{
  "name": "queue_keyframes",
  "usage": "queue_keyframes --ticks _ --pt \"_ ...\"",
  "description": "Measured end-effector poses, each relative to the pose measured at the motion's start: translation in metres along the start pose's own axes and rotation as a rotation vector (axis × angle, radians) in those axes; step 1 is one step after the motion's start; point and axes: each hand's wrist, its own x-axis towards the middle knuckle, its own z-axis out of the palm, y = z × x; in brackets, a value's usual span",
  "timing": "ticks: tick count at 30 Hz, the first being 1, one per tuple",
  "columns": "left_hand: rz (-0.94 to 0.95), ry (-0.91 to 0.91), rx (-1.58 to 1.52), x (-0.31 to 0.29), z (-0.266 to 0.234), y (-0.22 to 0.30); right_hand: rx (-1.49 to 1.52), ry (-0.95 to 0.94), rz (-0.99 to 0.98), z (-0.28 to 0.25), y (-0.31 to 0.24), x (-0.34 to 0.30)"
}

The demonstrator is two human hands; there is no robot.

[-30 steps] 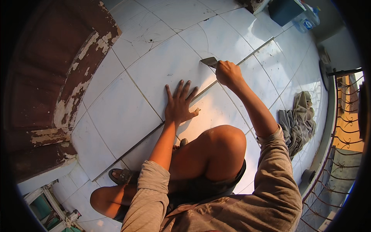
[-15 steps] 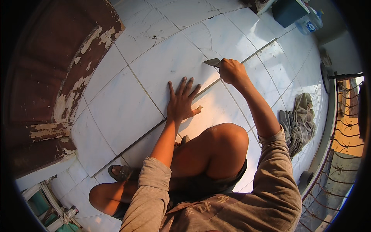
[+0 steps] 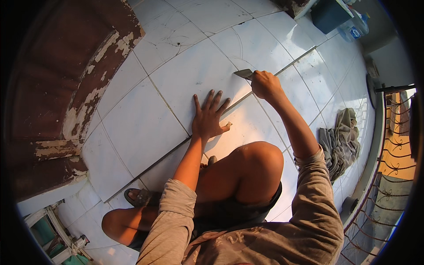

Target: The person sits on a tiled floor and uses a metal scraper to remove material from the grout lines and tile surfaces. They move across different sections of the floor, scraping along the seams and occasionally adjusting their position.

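My left hand lies flat with fingers spread on a large pale tile, its thumb reaching out to the right. In a closed fist, my right hand grips a trowel. The grey pointed blade of this trowel sticks out to the left, low over or against the tile, near a joint line; I cannot tell whether it touches. The trowel's handle is hidden inside my fingers. A raised tile edge runs diagonally just below both hands.
A brown door with peeling paint stands at the left. Crumpled grey-green cloth lies at the right, near a metal railing. At the far right are a dark bucket and a clear plastic bottle. A white frame sits lower left.
The right hand and trowel have shifted very slightly downward in the picture, along with a small shift of the whole view. The left hand stays flat on the tile.
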Motion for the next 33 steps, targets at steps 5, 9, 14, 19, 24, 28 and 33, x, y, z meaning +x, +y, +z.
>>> queue_keyframes --ticks 5,9,14,19,24,28,33 --pt "0.001 -0.012 -0.068 -0.002 0.002 -0.003 0.002 0.014 -0.019 -0.002 -0.002 -0.005" --pt "-0.059 0.174 -0.323 -0.018 0.003 -0.025 -0.01 -0.001 -0.116 -0.001 -0.017 -0.017" --pt "-0.189 0.232 -0.265 -0.078 -0.002 -0.07 0.042 0.011 -0.193 0.008 -0.018 -0.029" --pt "-0.31 0.254 -0.2 -0.096 -0.006 -0.082 0.001 0.014 -0.176 0.003 -0.039 -0.027" --pt "-0.294 0.272 -0.181 -0.088 -0.007 -0.07 -0.059 0.121 -0.197 0.019 -0.027 -0.005" --pt "-0.296 0.283 -0.157 -0.091 -0.006 -0.079 -0.017 0.011 -0.189 -0.013 -0.043 -0.018" --pt "-0.292 0.281 -0.16 -0.088 -0.007 -0.08 -0.027 0.116 -0.277 0.006 -0.035 -0.013"
